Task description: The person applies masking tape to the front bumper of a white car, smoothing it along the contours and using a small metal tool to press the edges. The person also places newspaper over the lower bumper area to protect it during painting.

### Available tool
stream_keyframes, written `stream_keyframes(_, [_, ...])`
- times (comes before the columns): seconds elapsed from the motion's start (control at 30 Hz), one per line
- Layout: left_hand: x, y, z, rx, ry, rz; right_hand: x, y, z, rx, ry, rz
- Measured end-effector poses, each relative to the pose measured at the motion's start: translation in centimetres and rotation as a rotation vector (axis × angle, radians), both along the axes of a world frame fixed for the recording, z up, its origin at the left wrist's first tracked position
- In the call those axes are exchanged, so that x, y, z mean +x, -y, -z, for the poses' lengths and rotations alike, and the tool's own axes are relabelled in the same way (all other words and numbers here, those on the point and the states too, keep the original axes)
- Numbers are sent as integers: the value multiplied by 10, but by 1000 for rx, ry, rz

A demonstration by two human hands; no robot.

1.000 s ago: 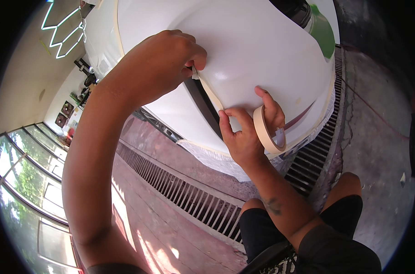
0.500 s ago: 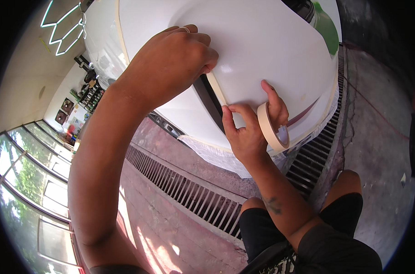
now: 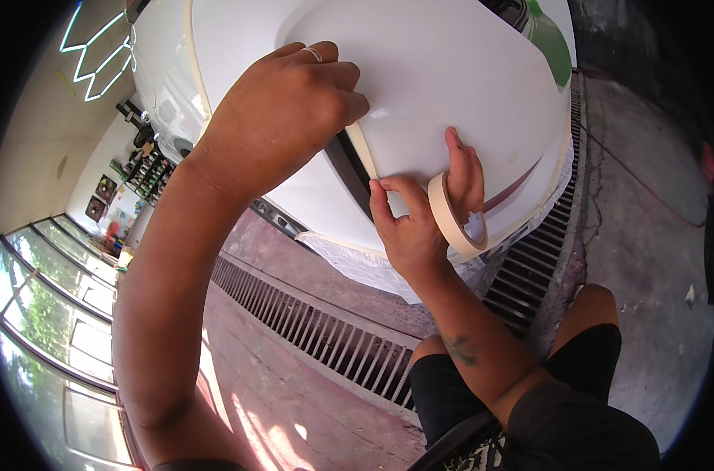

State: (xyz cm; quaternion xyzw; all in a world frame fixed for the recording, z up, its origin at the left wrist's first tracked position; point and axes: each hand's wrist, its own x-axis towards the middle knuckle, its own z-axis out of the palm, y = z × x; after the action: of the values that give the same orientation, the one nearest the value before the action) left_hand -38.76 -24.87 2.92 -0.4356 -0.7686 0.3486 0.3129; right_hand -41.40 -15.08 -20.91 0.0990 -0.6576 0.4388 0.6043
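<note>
A strip of masking tape [image 3: 362, 151] is being pressed along the white car panel [image 3: 451, 86] edge by the closed left hand [image 3: 282, 118], while the tape roll [image 3: 455, 217], gripped by the right hand [image 3: 420, 228] at five o'clock, is being unwound, most of the seam remaining untaped.

You are in a car body workshop: a white car panel [image 3: 451, 86] edged with masking tape [image 3: 357, 149], a long metal floor drain grate [image 3: 325, 337] set in red paving, and shelves of supplies [image 3: 149, 169] along the far wall.

Two hands: left hand [image 3: 290, 118], right hand [image 3: 420, 212]. One tape roll [image 3: 455, 220]. One white car panel [image 3: 451, 78]. One floor grate [image 3: 325, 337], possibly continuing right. One ring [image 3: 314, 53].
</note>
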Motion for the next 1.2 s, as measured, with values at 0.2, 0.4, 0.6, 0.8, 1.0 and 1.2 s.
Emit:
stream_keyframes(0.2, [1, 7, 0, 60, 1, -20, -2, 2, 0, -3, -7, 26])
stream_keyframes(0.4, [0, 9, 4, 103, 15, -23, -2, 4, 1, -7, -17, 30])
stream_keyframes(0.6, [-2, 4, 5, 95, -17, -93, 1, 3, -4, -13, 17, 25])
stream_keyframes(0.8, [-3, -2, 6, 126, 15, -183, 2, 2, -2, -5, 36, 17])
stream_keyframes(1.0, [1, -4, -1, 66, 23, -231, -1, 5, -2, -19, 4, -6])
stream_keyframes(1.2, [1, 4, -4, 57, 68, -104, 3, 7, -1, 15, 21, -33])
